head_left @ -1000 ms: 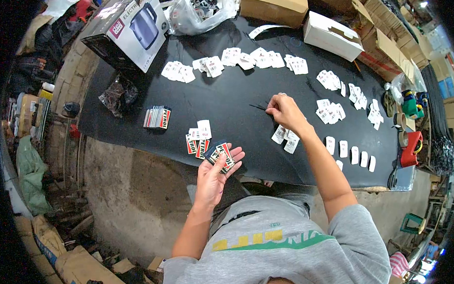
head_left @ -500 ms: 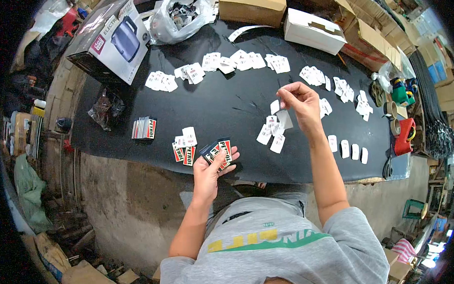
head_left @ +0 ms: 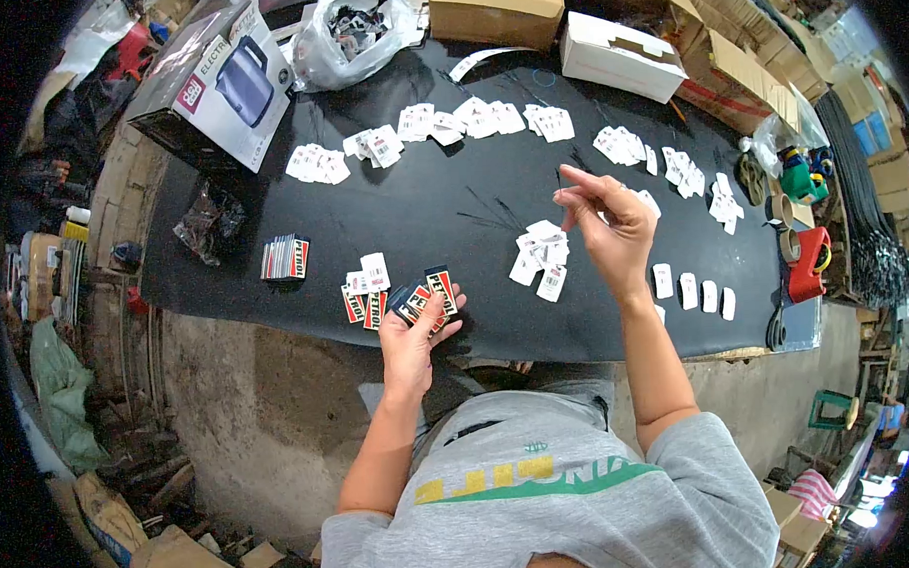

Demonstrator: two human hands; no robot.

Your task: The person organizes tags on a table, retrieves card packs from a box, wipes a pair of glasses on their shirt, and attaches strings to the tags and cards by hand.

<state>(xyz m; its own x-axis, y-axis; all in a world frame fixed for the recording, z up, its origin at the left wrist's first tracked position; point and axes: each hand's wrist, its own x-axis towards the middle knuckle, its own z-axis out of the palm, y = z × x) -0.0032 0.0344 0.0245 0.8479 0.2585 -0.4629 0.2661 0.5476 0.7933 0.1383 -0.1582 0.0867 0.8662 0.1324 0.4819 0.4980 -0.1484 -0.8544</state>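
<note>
My left hand (head_left: 409,348) is closed around a fanned bunch of PETROL tags (head_left: 440,287), black, red and white, above the front of the table. Up and to the right, my right hand (head_left: 616,228) hangs over the table with its fingertips apart and nothing visible between them. Just left of it lies a loose pile of white tags (head_left: 548,246) with black strings (head_left: 492,215) spread behind. Beside my left hand are more PETROL tags (head_left: 373,309), partly under white tags (head_left: 374,271). A neat stack of PETROL tags (head_left: 285,259) sits farther left.
Several heaps of white tags (head_left: 489,118) curve across the black table (head_left: 392,211). At the back are a kettle box (head_left: 213,92), a plastic bag (head_left: 351,47), a brown box (head_left: 495,14) and a white box (head_left: 622,63). A red tape dispenser (head_left: 809,272) and scissors (head_left: 776,325) stand right.
The white tag that hung from my right hand is now off it, apparently on the pile beside. My right fingers have parted. My left hand still grips its PETROL tags.
</note>
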